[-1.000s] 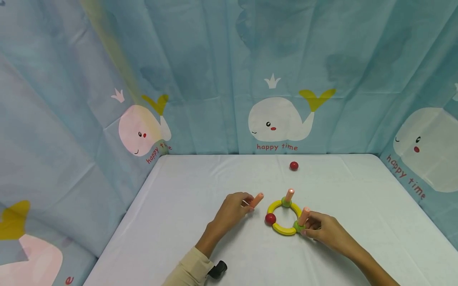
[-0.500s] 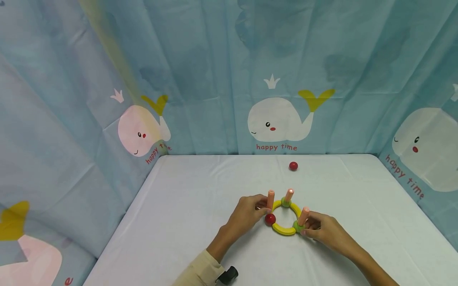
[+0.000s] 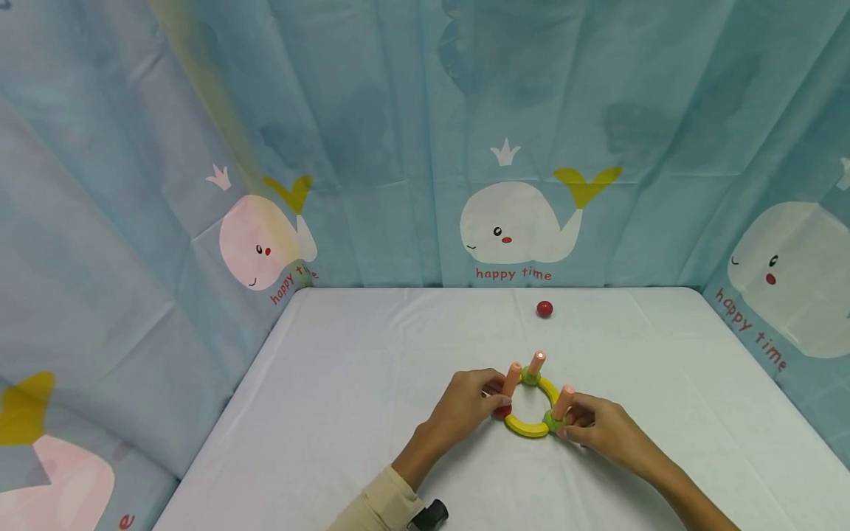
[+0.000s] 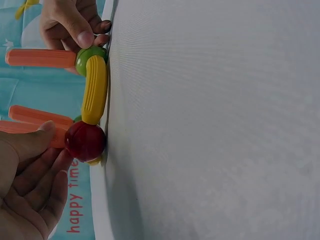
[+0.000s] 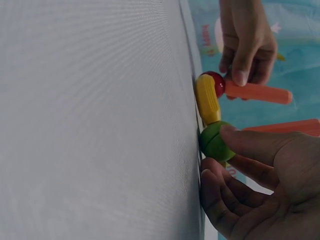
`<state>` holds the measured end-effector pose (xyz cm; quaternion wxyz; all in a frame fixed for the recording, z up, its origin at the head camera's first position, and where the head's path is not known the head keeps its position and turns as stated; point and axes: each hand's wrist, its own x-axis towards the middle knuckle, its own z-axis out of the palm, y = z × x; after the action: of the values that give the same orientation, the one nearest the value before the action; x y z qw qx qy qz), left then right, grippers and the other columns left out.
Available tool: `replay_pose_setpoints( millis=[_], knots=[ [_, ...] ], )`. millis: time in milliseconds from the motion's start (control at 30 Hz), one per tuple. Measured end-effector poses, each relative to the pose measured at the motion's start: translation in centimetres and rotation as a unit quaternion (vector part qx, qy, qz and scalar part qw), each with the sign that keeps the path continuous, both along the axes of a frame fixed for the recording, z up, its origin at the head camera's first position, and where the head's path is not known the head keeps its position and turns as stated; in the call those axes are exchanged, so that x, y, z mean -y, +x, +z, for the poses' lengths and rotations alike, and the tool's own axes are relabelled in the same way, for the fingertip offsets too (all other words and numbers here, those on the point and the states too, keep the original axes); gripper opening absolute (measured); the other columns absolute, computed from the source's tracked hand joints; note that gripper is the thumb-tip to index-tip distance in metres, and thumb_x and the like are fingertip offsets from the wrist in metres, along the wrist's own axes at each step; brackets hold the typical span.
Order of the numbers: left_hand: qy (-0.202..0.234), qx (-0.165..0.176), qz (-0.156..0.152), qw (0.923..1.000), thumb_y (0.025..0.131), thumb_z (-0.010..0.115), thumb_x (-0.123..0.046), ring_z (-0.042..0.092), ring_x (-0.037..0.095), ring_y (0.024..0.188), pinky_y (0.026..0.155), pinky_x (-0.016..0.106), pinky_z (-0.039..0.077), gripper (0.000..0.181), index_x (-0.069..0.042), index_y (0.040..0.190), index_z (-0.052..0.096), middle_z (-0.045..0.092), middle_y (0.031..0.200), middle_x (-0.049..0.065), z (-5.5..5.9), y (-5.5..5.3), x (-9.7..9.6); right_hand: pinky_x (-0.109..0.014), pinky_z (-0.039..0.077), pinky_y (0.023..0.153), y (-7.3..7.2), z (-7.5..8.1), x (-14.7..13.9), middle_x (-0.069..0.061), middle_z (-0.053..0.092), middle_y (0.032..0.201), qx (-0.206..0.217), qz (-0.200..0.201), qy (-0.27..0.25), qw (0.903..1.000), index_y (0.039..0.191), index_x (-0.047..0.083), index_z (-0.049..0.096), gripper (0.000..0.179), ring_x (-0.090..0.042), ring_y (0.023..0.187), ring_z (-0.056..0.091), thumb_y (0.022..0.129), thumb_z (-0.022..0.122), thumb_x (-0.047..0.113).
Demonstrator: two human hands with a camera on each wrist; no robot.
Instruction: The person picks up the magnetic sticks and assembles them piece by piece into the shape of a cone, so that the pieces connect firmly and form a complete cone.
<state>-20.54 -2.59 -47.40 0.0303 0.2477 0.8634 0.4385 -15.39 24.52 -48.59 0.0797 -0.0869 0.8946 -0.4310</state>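
Note:
On the table a ring made of yellow curved pieces [image 3: 527,427] is joined by two green balls and one red ball [image 4: 85,141]. My left hand [image 3: 465,404] pinches an orange stick [image 3: 512,379] whose lower end meets the top of that red ball. Thumb and fingers of my right hand [image 3: 607,429] grip the near green ball [image 5: 215,142], from which a second orange stick [image 3: 564,402] rises. At the ring's far side, a third orange stick [image 3: 538,361] stands in the other green ball [image 3: 530,377].
A loose red ball [image 3: 544,309] lies near the back edge of the white-covered table [image 3: 319,398]. Blue curtains [image 3: 392,147] printed with whales hang behind and at both sides. A black device [image 3: 430,514] sits at the left sleeve [image 3: 378,503].
My left hand has carried its orange stick right to the ring, turned it more upright, and lowered it onto the red ball. My right hand has stayed on the green ball.

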Motion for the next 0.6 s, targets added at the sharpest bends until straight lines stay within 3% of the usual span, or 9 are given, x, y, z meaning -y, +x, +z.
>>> replay_pose_setpoints(
  millis=[167,400,600],
  knots=[
    [-0.009,-0.010,0.006,0.9999,0.095,0.081,-0.016,0.070,-0.001,0.091,0.076,0.017,0.055,0.021,-0.011,0.115,0.078,0.078,0.102,-0.005,0.0,0.0,0.0,-0.027,0.056,0.062,0.0,0.1,0.1,-0.001,0.069,0.090,0.003,-0.005,0.005,1.0000,0.101,0.008,0.070,0.018,-0.014,0.081,0.066,0.089,0.082,0.013],
    [-0.014,-0.027,0.007,0.9995,0.095,0.081,-0.016,0.071,0.000,0.093,0.080,0.019,0.056,0.021,-0.012,0.115,0.078,0.078,0.106,-0.006,-0.1,0.1,0.1,-0.025,0.055,0.070,-0.2,1.0,-0.6,0.001,0.068,0.092,-0.013,0.027,0.026,0.9992,0.102,0.015,0.072,0.021,-0.012,0.084,0.065,0.086,0.084,0.010],
    [-0.020,-0.027,0.009,0.9994,0.095,0.081,-0.017,0.070,-0.001,0.094,0.083,0.019,0.057,0.022,-0.013,0.116,0.077,0.078,0.106,-0.007,0.0,0.2,0.0,-0.028,0.055,0.070,-1.5,2.6,-1.6,0.002,0.072,0.098,-0.035,0.007,0.037,0.9987,0.119,0.012,0.074,0.029,-0.015,0.092,0.068,0.091,0.081,0.012]
  ],
)
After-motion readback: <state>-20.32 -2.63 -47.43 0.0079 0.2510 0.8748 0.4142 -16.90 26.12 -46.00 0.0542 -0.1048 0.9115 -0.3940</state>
